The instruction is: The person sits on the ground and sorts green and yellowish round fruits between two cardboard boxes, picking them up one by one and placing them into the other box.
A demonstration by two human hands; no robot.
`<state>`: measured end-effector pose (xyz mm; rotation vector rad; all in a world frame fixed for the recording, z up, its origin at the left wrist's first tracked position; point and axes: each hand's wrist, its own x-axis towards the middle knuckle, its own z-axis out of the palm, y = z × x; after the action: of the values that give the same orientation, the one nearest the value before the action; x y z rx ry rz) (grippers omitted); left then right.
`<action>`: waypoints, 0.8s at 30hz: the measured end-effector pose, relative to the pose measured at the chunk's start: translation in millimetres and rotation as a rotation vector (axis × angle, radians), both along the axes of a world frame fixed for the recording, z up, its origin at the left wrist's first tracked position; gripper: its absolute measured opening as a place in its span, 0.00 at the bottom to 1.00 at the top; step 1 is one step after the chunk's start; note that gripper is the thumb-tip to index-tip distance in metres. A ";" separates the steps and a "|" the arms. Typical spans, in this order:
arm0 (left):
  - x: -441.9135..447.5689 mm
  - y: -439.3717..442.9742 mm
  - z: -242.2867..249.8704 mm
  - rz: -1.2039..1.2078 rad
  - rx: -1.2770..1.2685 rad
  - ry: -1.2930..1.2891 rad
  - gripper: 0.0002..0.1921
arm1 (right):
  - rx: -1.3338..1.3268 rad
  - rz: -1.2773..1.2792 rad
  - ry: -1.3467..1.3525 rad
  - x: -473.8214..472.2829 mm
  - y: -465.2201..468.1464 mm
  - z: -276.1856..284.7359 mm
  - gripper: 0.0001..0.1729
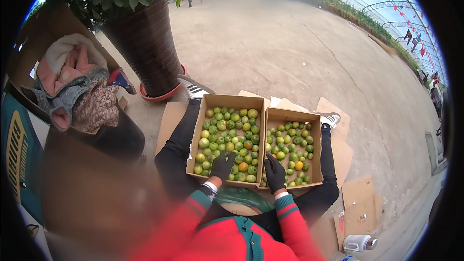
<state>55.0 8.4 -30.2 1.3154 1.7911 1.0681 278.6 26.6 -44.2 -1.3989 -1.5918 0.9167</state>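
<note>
Two cardboard boxes stand side by side between my legs, a larger left box (197, 127) and a smaller right box (318, 152). Small, mostly green tomatoes (235, 117) lie in the left one, with an orange tomato (243, 166) among them. More green tomatoes (287, 139) and a yellow-orange tomato (299, 165) are in the right one. My black-gloved left hand (222, 166) reaches down onto the tomatoes at the left box's near side. My gloved right hand (274, 172) is over the right box's near left corner, beside the dividing walls. The undersides of both hands are hidden.
Flattened cardboard (337, 152) lies under my legs and beyond the boxes. A brown planter (145, 43) rises ahead on the left, near a carton of clothes (69, 76). To the lower right are folded cardboard (360, 206) and a white thermos jug (357, 243).
</note>
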 end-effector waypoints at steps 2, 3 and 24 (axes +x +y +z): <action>-4.6 -0.4 -3.5 -0.037 0.244 0.031 0.18 | 0.341 0.091 -0.175 -15.0 -4.1 26.1 0.23; -5.5 3.2 -13.3 -0.092 0.285 -0.006 0.18 | 0.513 0.126 -0.269 -19.6 -8.1 39.1 0.25; -44.5 9.4 10.8 -0.468 -0.641 0.893 0.19 | -0.306 -0.184 0.810 -15.3 88.7 29.7 0.32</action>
<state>10.5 17.8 -19.4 1.7596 1.9785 -0.4239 263.3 115.3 -14.5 -1.1173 -0.7252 1.4187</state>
